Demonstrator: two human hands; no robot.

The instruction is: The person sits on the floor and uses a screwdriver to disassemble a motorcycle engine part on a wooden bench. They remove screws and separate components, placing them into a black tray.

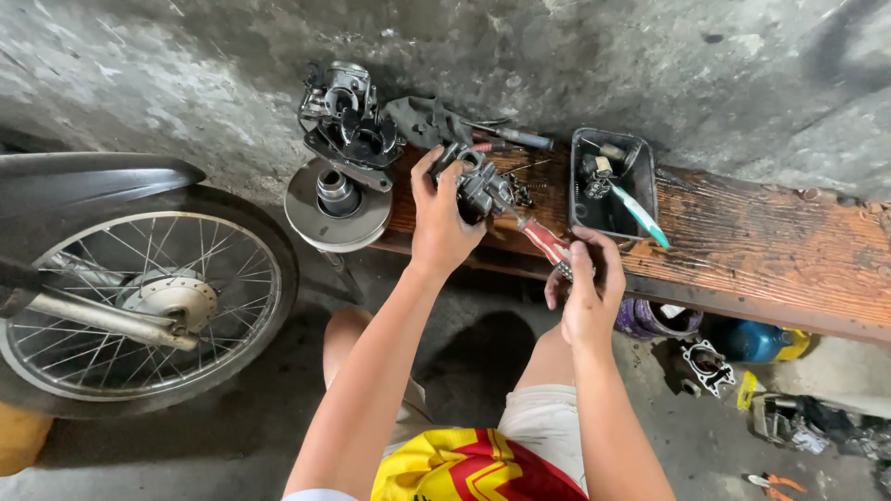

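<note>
- Looking down from the head camera, the person sits before a long wooden surface (pixel 761 237) set against a rough grey wall.
- The left hand (pixel 444 223) is closed around a small metal engine part (pixel 478 184), fingers curled over its top, holding it just above the surface's near edge.
- The right hand (pixel 587 283) grips the red handle of a screwdriver (pixel 541 238); the shaft runs up and left, with its tip at the engine part.
- Just right of the engine part, a black tray (pixel 650 181) stands on the surface, holding small metal bits and a toothbrush (pixel 639 213) that leans over its near rim.
- Left of the hands, a round metal disc (pixel 306 218) sticks out past the surface's end, with a second dark engine assembly (pixel 348 116) above it.
- A dark rag (pixel 422 116) lies by the wall, behind the left hand.
- A spoked motorbike wheel (pixel 139 297) stands at far left on the floor.
- Under the surface, right of the right hand, are a purple tub (pixel 650 320) and a blue container (pixel 756 339).
</note>
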